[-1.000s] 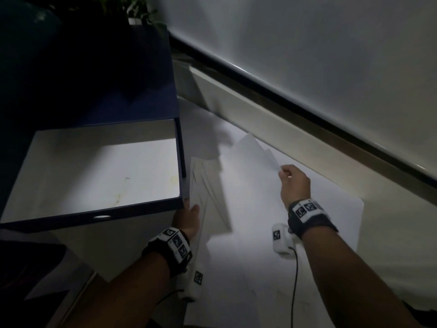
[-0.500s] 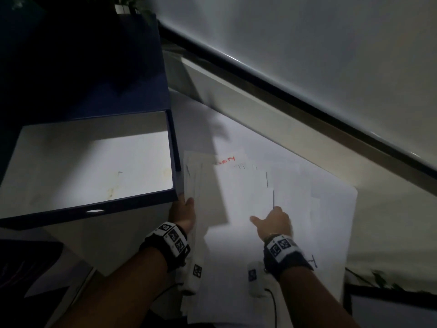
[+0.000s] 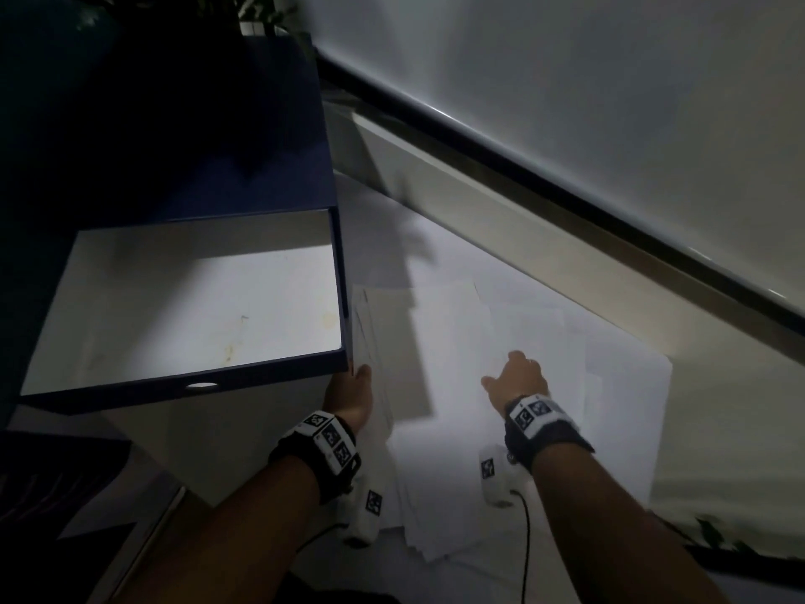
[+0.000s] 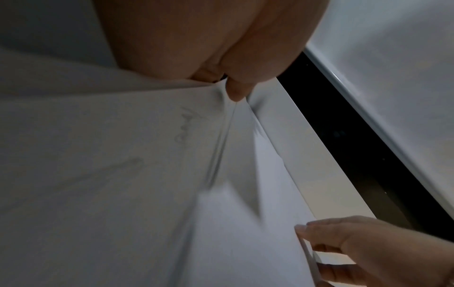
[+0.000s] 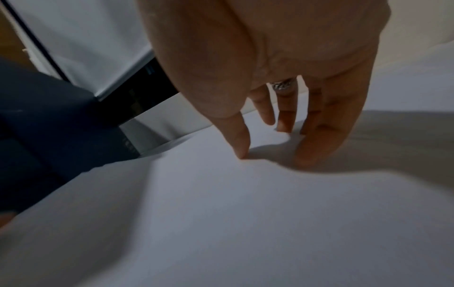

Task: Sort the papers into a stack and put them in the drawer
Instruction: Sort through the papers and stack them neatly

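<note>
Fingertips (image 5: pixel 242 153) of the right hand (image 3: pixel 518 379) pressed down on the top sheet of the papers (image 3: pixel 501 429), fingers spread and nearly straight, nothing gripped; a ring showed on one finger. The left wrist view showed the same hand's thumb and fingers at the sheet's edge, so whether it was pressing flat or starting to lift the edge could not be settled. Judged purpose: slide the loose sheet left toward the gathered bundle.

Left hand (image 3: pixel 350 396) pinched the bundle's left edge, thumb (image 4: pixel 237 87) on top and the other fingers hidden beneath; several sheet edges fanned out below the thumb. Judged purpose: anchor the bundle so incoming sheets register against it.

Papers lay on the pale floor (image 3: pixel 718 494), just beside the right wall of the drawer (image 3: pixel 339 298), overlapping loosely and not yet squared. More sheets spread out to the right of the right hand. Faint handwriting showed on one sheet in the left wrist view; illegible.

Drawer stood pulled out of a dark blue cabinet (image 3: pixel 244 146), white interior bare, on the left of the papers. Placement so close probably kept the later transfer short.

Stage judged: gathering ongoing; stack not formed, nothing in the drawer. Lighting dim, edges blurred.
</note>
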